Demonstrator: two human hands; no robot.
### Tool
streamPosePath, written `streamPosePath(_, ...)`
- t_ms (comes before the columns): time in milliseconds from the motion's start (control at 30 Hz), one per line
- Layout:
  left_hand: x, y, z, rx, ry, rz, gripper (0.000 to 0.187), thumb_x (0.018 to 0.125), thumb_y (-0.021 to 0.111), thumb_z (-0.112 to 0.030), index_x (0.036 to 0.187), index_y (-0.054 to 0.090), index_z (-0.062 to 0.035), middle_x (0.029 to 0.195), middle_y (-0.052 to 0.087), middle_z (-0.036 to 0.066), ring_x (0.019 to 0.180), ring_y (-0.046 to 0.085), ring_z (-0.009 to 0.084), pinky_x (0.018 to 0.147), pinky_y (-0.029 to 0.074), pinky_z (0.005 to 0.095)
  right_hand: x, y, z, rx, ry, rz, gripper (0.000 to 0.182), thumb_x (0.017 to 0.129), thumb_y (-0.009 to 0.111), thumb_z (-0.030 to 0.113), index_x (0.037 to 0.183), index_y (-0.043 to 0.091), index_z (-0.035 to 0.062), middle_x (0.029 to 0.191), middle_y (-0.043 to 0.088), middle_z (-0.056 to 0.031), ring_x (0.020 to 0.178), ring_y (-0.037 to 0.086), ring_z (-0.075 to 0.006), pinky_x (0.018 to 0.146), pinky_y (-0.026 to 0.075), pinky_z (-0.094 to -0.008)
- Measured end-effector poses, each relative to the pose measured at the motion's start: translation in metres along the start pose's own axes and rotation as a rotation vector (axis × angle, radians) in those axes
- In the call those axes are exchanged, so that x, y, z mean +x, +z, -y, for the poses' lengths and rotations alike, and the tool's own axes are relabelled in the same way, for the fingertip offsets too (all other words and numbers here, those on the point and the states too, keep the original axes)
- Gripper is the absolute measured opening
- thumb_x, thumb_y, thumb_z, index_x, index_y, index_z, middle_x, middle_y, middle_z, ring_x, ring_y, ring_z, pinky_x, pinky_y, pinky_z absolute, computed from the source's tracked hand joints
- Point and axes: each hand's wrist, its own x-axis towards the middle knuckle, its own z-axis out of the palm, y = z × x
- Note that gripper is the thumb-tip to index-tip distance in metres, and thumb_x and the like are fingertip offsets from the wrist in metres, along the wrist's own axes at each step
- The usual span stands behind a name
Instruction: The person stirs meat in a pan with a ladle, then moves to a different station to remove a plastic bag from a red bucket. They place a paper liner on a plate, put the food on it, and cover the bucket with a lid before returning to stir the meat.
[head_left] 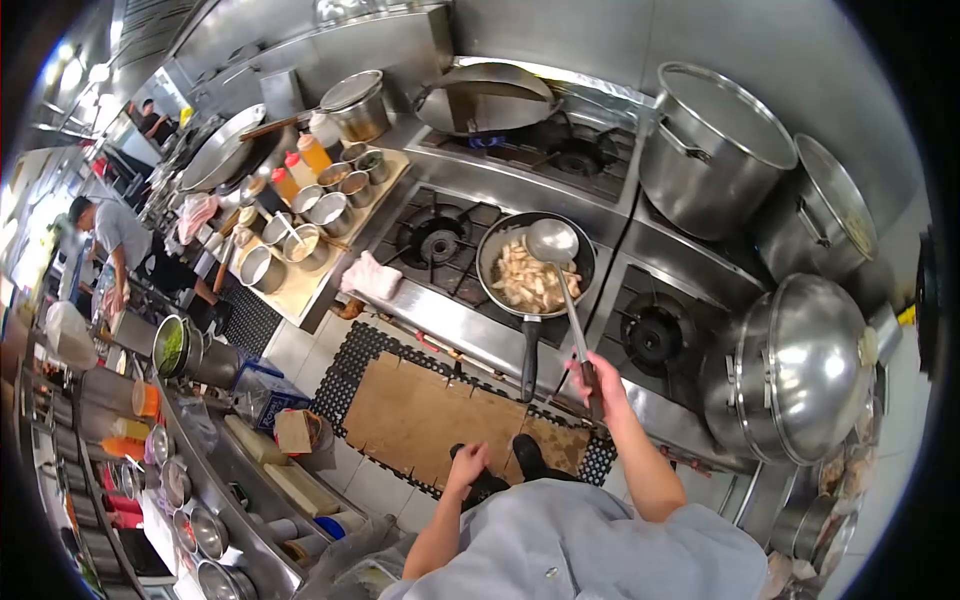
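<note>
A black frying pan (488, 272) with light strips of food (530, 282) in it sits on the front burner, its black handle (530, 360) pointing toward me. My right hand (600, 385) is wrapped round the dark handle of a steel ladle (551, 242). The ladle's bowl lies over the food at the pan's upper right. Near my body, to the left of the pan handle, my left hand (469, 464) hangs with its fingers curled, touching neither the pan nor the stove. Whether it holds anything is too small to make out.
Large steel pots (715, 140) and a domed steel lid (815, 365) stand at the right. A wok (485, 100) sits on the back burner. Left are sauce bottles (313, 152), metal containers (262, 270) and a folded cloth (371, 277). A co-worker (120, 240) stands far left.
</note>
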Motion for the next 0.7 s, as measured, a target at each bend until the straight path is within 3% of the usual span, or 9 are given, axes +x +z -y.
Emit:
streamPosePath(67,0.011,0.019,-0.074,-0.07,-0.05,0.037,0.034,0.091,0.053,-0.033,0.102,0.058,-0.0012,0.081,0.06,0.003,0.066,0.054,0.0089,0.058,0.044,0.023,0.003,0.003,0.022,-0.182,-0.091,0.001,0.018,0.089,0.049,0.014,0.099,0.054,-0.0005,0.076,0.056,-0.0056,0.052,0.047,-0.0092,0.04,0.036,-0.02)
streamPosePath(167,0.032,0.047,-0.135,-0.313,0.016,0.068,0.043,0.091,0.052,-0.038,0.118,0.051,-0.0046,0.093,0.061,0.004,0.071,0.055,0.0094,0.061,0.047,0.0247,-0.025,0.009,0.041,-0.818,-0.16,-0.055,0.034,0.082,0.053,0.005,0.116,0.051,-0.0012,0.075,0.054,-0.007,0.053,0.05,-0.0099,0.04,0.038,-0.0259)
streamPosePath(300,0.04,0.073,-0.173,-0.392,0.026,0.07,0.039,0.092,0.05,-0.038,0.111,0.052,-0.0044,0.085,0.06,0.003,0.065,0.055,0.0096,0.056,0.047,0.0256,-0.032,-0.019,0.044,-1.172,-0.32,-0.211,0.048,0.079,0.056,0.005,0.126,0.045,0.001,0.069,0.052,-0.0087,0.054,0.053,-0.0151,0.046,0.042,-0.0313)
streamPosePath(367,0.057,0.076,-0.163,-0.263,0.046,0.173,0.033,0.092,0.05,-0.038,0.098,0.052,-0.0055,0.072,0.056,0.002,0.054,0.051,0.0099,0.047,0.044,0.0255,-0.009,-0.036,0.052,-1.828,-1.122,-0.197,0.052,0.079,0.058,0.009,0.128,0.044,0.0034,0.061,0.047,-0.008,0.054,0.052,-0.0202,0.051,0.043,-0.0321)
streamPosePath(400,0.057,0.08,-0.161,-0.305,0.072,0.142,0.03,0.092,0.05,-0.037,0.089,0.049,-0.0068,0.062,0.049,0.0,0.045,0.044,0.0095,0.04,0.038,0.0253,-0.005,-0.036,0.054,-1.857,-0.957,-0.253,0.047,0.08,0.055,0.008,0.126,0.046,0.0045,0.066,0.05,-0.0116,0.059,0.055,-0.0287,0.058,0.044,-0.036)
streamPosePath(433,0.061,0.079,-0.157,-0.304,0.074,0.143,0.03,0.092,0.05,-0.037,0.089,0.049,-0.0068,0.062,0.049,0.0,0.045,0.044,0.0095,0.04,0.038,0.0253,0.002,-0.034,0.057,-1.856,-0.96,-0.255,0.047,0.08,0.055,0.008,0.126,0.046,0.0045,0.066,0.05,-0.0116,0.059,0.055,-0.0287,0.058,0.044,-0.036)
streamPosePath(500,0.068,0.078,-0.147,-0.275,0.099,0.124,0.028,0.092,0.051,-0.036,0.092,0.049,-0.0078,0.06,0.046,0.0,0.044,0.042,0.0089,0.04,0.037,0.0257,0.017,-0.03,0.061,-1.536,-0.475,-0.27,0.043,0.081,0.051,0.008,0.124,0.047,0.0033,0.081,0.053,-0.0171,0.065,0.056,-0.0343,0.062,0.044,-0.0423)
streamPosePath(633,0.066,0.075,-0.152,-0.26,0.075,0.105,0.029,0.092,0.051,-0.035,0.097,0.048,-0.007,0.059,0.045,0.0,0.045,0.042,0.0096,0.039,0.037,0.0263,0.023,-0.016,0.062,-1.537,-0.358,-0.132,0.043,0.081,0.046,0.004,0.123,0.045,0.0032,0.092,0.052,-0.0217,0.071,0.056,-0.0391,0.066,0.044,-0.0472)
streamPosePath(700,0.063,0.077,-0.154,-0.235,0.093,0.091,0.029,0.092,0.051,-0.035,0.097,0.048,-0.0067,0.059,0.045,0.0,0.045,0.043,0.0098,0.039,0.037,0.0263,-0.001,-0.011,0.066,-2.044,-0.514,-0.046,0.048,0.079,0.046,0.001,0.127,0.042,0.0044,0.09,0.053,-0.0212,0.072,0.057,-0.0382,0.065,0.046,-0.0466)
